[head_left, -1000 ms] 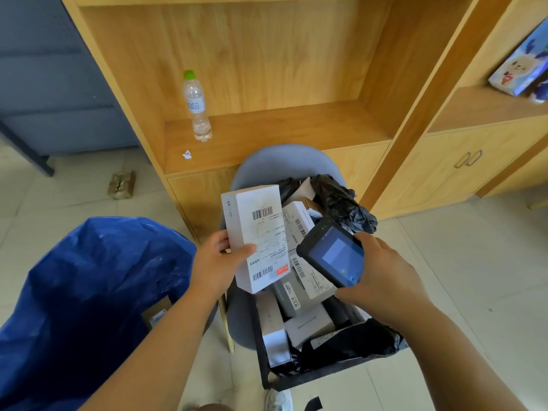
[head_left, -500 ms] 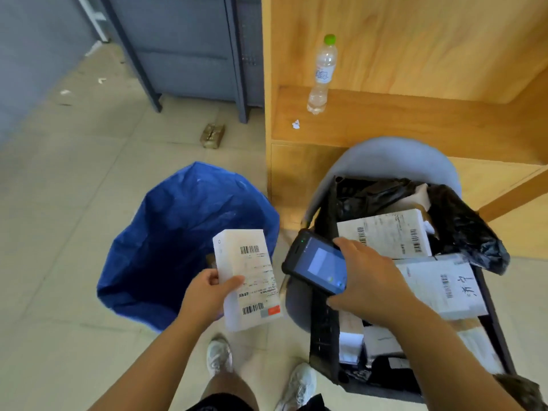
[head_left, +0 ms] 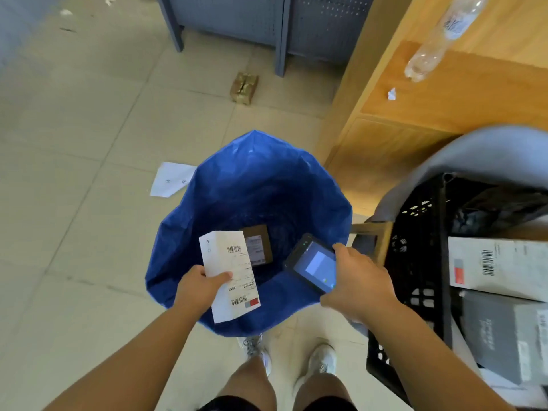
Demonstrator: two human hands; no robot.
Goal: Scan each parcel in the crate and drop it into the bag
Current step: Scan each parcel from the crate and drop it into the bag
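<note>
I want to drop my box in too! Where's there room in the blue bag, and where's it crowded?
The blue bag has bare room between its far wall and the brown box at its bottom. The near side is crowded: the left hand holds the white parcel there, the right hand the scanner. The crate is packed with parcels.

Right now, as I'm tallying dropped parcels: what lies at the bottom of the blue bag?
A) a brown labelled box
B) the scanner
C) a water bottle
A: a brown box with a white label lies inside the blue bag, past the white parcel held by the left hand.
</note>
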